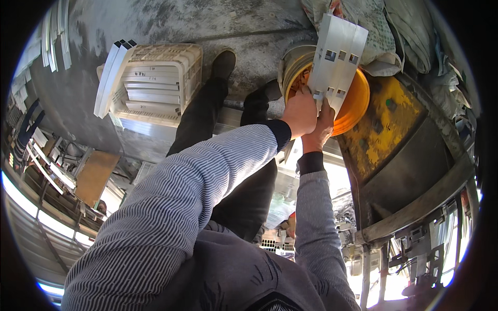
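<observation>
The person's left arm (171, 192) and right arm (320, 217) stretch forward, left hand (300, 113) beside right hand (318, 129), both curled.

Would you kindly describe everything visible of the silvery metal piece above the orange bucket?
The silvery metal piece looks like bare aluminium: long, straight, with lengthwise lines suggesting bars side by side. Small squarish openings form two crosswise rows. It slants across the mouth of the orange bucket, reaching past its rim. The right hand appears to grip its near end; the left hand is at its left edge, contact unclear.
</observation>
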A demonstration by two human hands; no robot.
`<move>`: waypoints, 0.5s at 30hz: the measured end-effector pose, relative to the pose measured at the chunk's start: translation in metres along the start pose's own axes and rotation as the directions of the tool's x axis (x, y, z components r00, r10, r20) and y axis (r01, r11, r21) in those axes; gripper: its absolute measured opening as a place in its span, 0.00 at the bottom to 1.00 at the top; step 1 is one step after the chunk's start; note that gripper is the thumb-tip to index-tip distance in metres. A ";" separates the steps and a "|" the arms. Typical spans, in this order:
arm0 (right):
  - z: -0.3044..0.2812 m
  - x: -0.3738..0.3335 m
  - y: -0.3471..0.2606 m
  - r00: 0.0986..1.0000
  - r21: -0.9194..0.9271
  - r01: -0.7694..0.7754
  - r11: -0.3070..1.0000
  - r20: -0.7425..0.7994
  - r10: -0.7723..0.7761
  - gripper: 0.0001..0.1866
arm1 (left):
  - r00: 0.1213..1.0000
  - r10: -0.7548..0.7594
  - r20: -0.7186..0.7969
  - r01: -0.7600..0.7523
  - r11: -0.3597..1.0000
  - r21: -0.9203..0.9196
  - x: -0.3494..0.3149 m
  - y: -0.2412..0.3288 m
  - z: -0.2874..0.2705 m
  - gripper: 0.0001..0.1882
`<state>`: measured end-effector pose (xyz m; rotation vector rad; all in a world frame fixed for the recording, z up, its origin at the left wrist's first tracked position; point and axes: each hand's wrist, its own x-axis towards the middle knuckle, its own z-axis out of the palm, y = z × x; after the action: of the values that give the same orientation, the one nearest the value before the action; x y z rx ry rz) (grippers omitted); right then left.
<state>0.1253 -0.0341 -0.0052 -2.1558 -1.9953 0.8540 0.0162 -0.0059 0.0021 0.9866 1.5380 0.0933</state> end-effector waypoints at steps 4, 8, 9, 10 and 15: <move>0.001 0.001 -0.001 1.000 -0.002 0.001 1.000 -0.031 -0.002 0.33 | 0.995 0.099 -0.012 -0.096 0.982 0.161 0.003 -0.005 0.003 0.33; 0.001 0.001 -0.002 0.999 -0.033 -0.048 0.998 0.003 0.049 0.32 | 0.988 0.114 -0.105 -0.102 0.988 0.113 -0.001 -0.008 0.005 0.28; 0.001 0.001 -0.002 0.999 -0.032 -0.053 0.998 0.007 0.053 0.32 | 0.985 0.108 -0.132 -0.096 0.991 0.096 -0.002 -0.008 0.005 0.24; 0.001 0.001 -0.001 0.998 -0.030 -0.058 0.998 0.009 0.058 0.32 | 0.983 0.108 -0.147 -0.095 0.991 0.093 -0.003 -0.007 0.004 0.20; 0.001 0.002 0.003 0.999 -0.029 -0.043 0.999 0.001 0.043 0.32 | 0.990 0.110 -0.086 -0.097 0.985 0.142 -0.005 -0.001 -0.006 0.19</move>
<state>0.1275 -0.0333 -0.0080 -2.2217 -1.9813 0.8381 0.0102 -0.0072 0.0065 1.1862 1.5946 0.1092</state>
